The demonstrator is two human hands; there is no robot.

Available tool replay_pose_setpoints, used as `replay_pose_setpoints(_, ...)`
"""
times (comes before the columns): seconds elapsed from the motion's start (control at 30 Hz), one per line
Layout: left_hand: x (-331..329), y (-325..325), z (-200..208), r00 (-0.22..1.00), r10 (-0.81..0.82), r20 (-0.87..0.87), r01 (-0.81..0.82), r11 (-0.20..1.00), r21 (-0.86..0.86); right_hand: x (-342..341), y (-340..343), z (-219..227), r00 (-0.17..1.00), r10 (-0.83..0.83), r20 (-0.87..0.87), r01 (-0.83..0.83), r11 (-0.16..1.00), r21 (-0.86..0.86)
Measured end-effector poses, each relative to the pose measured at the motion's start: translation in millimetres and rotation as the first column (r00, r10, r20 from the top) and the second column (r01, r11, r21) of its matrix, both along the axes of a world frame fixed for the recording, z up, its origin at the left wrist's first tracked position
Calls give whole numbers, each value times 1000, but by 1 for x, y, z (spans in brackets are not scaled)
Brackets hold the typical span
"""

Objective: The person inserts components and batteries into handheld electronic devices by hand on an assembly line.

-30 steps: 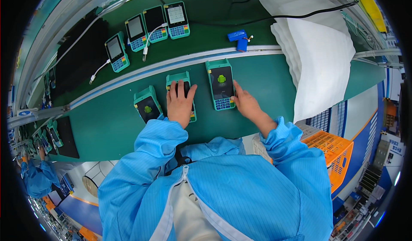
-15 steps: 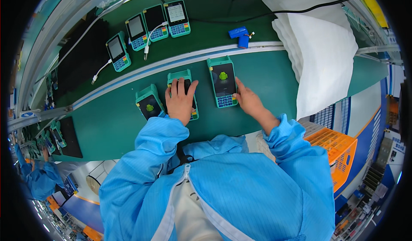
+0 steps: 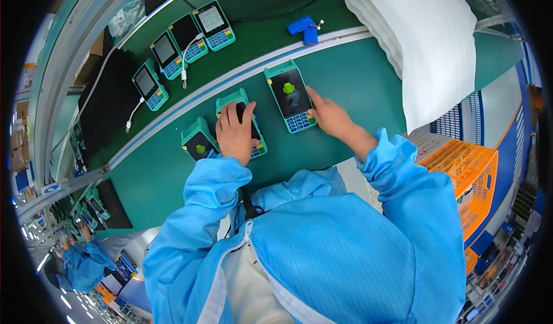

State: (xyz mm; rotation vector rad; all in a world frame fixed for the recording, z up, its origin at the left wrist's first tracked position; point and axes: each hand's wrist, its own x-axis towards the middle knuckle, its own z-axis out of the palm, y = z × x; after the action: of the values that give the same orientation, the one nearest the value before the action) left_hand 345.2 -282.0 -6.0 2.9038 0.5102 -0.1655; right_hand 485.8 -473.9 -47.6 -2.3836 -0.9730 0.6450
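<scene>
Three teal-framed handheld payment terminals with keypads lie face up on the green bench. My left hand rests over the middle terminal, fingers spread across its dark screen and thumb near the keypad; much of that screen is hidden. At the right-hand terminal, which shows a green robot figure, my right hand has its index finger stretched along the right edge and its thumb by the lower right side. The left terminal shows a similar figure, and my left sleeve comes close to its lower part.
On the raised back shelf lie several more terminals, white cables and blue battery packs. White foam sheets hang over the bench at right. An orange crate stands below. Another person works at far left.
The whole view has tilted and shifted, so the bench slants more. My left thumb now shows beside the middle terminal's keypad. My right hand stays at the right terminal's edge.
</scene>
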Motion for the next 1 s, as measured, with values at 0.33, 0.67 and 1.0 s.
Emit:
replay_pose_setpoints(0.33,4,-2,4,999,-6,-43,5,1000,-8,1,-2,-4,999,-23,-24,24,999,45)
replay_pose_setpoints(0.67,5,-3,6,998,-8,-64,9,1000,13,2,0,4,999,8,-39,-10,999,-49)
replay_pose_setpoints(1.0,5,-3,6,997,0,-74,1,1000,14,3,1,4,999,1,-54,-5,997,-71)
